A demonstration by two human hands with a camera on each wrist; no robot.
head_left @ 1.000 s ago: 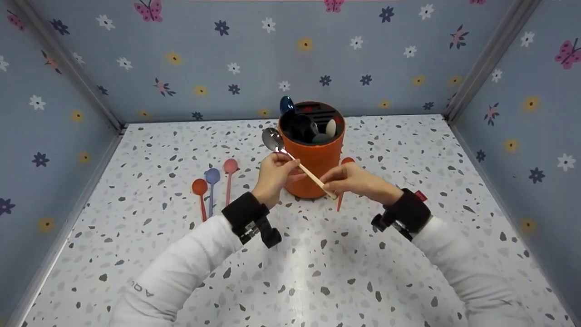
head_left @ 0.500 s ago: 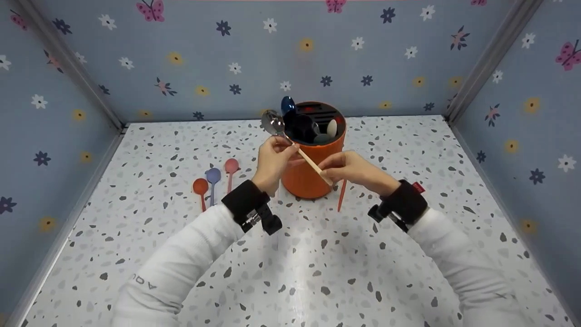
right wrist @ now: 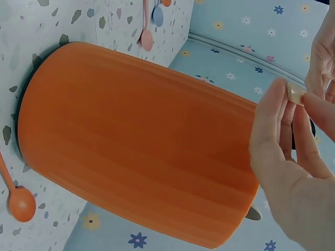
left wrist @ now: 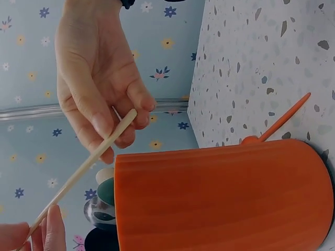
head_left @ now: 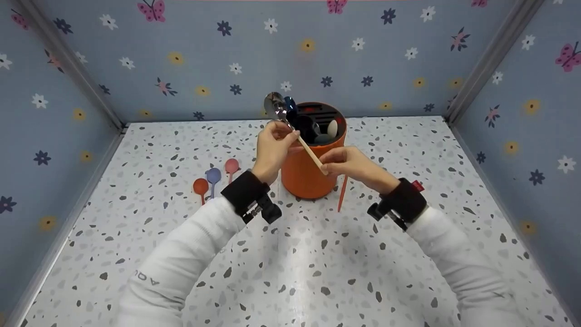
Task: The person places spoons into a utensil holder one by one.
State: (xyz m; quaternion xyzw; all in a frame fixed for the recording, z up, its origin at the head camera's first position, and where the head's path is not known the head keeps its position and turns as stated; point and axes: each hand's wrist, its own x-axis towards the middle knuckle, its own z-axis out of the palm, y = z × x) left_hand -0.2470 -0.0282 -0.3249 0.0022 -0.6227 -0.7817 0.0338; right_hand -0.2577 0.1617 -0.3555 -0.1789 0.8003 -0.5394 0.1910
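A spoon [head_left: 310,152] with a shiny metal bowl and a cream handle is held slanting in front of the orange utensil holder [head_left: 308,175]. My left hand [head_left: 271,150] pinches it near the neck, bowl pointing up and left beside the holder's rim. Between thumb and fingers, my right hand [head_left: 356,167] pinches the handle's lower end, seen end-on in the right wrist view [right wrist: 296,94]. Inside the holder stand a blue spoon [head_left: 291,106], a cream-headed utensil [head_left: 332,129] and other dark utensils. The left wrist view shows the cream handle [left wrist: 86,164] running between both hands.
Left on the speckled table [head_left: 308,272] lie a red spoon [head_left: 200,185], a purple spoon [head_left: 213,175] and a pink spoon [head_left: 231,165]. An orange-red spoon [head_left: 342,195] lies right of the holder, partly hidden by my right hand. Flowered walls [head_left: 254,59] enclose the back and sides.
Both hands have risen with the spoon, its bowl moving from the holder's front left up to beside the blue spoon. The spoon stands steeper than before. The spoons on the table have stayed put.
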